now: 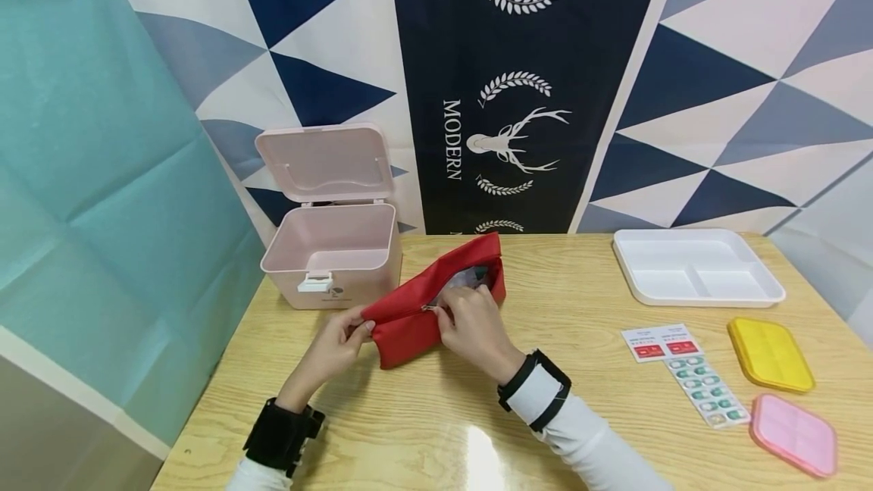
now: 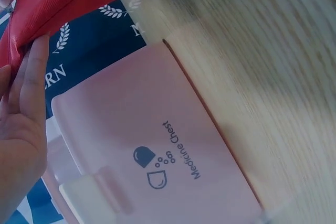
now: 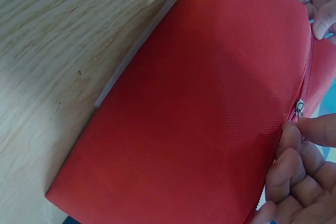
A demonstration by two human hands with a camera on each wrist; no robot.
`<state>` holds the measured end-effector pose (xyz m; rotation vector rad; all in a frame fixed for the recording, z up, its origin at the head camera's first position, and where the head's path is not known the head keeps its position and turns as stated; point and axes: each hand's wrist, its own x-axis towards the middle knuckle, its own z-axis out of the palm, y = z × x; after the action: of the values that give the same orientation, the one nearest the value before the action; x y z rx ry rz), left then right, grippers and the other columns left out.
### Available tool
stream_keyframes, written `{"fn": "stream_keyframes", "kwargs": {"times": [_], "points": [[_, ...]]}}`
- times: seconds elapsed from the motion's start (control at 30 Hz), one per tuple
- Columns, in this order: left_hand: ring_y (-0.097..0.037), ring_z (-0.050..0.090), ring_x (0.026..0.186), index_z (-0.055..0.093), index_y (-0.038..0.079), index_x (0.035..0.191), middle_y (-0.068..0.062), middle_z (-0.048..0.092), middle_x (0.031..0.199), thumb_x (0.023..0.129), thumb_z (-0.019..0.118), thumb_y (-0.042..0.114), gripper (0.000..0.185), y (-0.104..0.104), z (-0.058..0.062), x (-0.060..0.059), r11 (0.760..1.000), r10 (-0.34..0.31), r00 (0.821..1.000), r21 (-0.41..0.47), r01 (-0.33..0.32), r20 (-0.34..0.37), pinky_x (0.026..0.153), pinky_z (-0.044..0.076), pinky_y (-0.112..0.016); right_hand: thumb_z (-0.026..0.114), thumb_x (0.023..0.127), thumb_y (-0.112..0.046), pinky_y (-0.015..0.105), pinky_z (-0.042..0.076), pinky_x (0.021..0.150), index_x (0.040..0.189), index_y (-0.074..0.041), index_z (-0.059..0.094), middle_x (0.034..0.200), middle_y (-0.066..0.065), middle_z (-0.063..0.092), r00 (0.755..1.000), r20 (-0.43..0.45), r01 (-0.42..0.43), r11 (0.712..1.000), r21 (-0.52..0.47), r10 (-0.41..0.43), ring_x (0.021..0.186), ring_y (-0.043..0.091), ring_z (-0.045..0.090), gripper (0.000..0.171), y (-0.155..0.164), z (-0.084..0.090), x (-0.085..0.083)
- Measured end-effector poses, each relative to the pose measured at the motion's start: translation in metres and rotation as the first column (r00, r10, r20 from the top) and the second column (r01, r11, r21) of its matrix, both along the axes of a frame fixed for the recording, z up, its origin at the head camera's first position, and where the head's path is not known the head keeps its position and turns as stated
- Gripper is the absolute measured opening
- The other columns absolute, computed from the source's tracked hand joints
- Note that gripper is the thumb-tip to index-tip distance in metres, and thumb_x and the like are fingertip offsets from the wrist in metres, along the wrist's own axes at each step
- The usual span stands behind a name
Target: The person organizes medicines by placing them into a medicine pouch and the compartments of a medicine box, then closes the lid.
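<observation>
A red zip pouch (image 1: 409, 339) is held tilted over the table, its zipper partly undone. My left hand (image 1: 336, 345) pinches the pouch's left end between thumb and fingers. With thumb and curled fingers, my right hand (image 1: 474, 328) pinches the zipper pull, close below the metal slider (image 3: 300, 107). Through the gap to the right of the slider, clear plastic and something dark green (image 1: 480, 275) show inside; the rest of the contents is hidden. In the left wrist view, the fingers (image 2: 34, 72) lie along the pouch's underside.
Behind the left hand stands a pink medicine chest (image 1: 361, 279), lid up. A white divided tray (image 1: 716, 298) lies at the back right. In front of it are printed cards (image 1: 660, 341), a capsule blister pack (image 1: 709, 392), a yellow pill case (image 1: 771, 354) and a pink pill case (image 1: 794, 434).
</observation>
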<state>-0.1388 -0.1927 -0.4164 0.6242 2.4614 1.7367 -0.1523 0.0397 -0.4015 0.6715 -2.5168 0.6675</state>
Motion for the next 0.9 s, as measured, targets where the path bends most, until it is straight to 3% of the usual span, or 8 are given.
{"fn": "stream_keyframes", "kwargs": {"times": [0.33, 0.6, 0.9], "points": [[-0.031, 0.065, 0.089, 0.053, -0.012, 0.113, -0.030, 0.061, 0.103, 0.090, 0.044, -0.009, 0.025, -0.003, 0.000, -0.001, 0.999, 0.033, 0.999, -0.017, -0.033, 0.009, 0.074, 0.055, -0.028, 0.065, 0.078, -0.009, 0.026, 0.032, 0.059, 0.066, -0.013, 0.058, 0.059, -0.002, 0.057, 1.000, -0.018, 0.020, 0.999, -0.036, -0.020, 0.059, 0.011, 0.054, 0.015, 0.012, 0.001, -0.003], [-0.025, 0.066, 0.084, 0.055, -0.010, 0.112, -0.029, 0.060, 0.103, 0.090, 0.042, -0.010, 0.026, -0.008, -0.002, -0.002, 0.996, 0.081, 0.997, -0.031, -0.082, -0.016, 0.072, 0.055, -0.027, 0.064, 0.077, -0.004, 0.021, 0.036, 0.049, 0.065, -0.009, 0.060, 0.059, 0.000, 0.060, 0.997, -0.030, 0.073, 0.993, -0.092, -0.076, 0.051, 0.010, 0.049, 0.014, 0.035, 0.000, -0.014], [-0.017, 0.066, 0.080, 0.055, -0.009, 0.113, -0.028, 0.060, 0.103, 0.088, 0.042, -0.012, 0.028, -0.012, -0.004, -0.003, 0.995, 0.086, 0.993, -0.037, -0.089, -0.076, 0.069, 0.055, -0.038, 0.062, 0.078, -0.005, 0.022, 0.036, 0.046, 0.067, -0.006, 0.060, 0.060, 0.003, 0.059, 0.987, 0.035, 0.162, 0.970, -0.180, -0.158, 0.052, 0.011, 0.047, 0.011, 0.062, -0.003, -0.029]]}}
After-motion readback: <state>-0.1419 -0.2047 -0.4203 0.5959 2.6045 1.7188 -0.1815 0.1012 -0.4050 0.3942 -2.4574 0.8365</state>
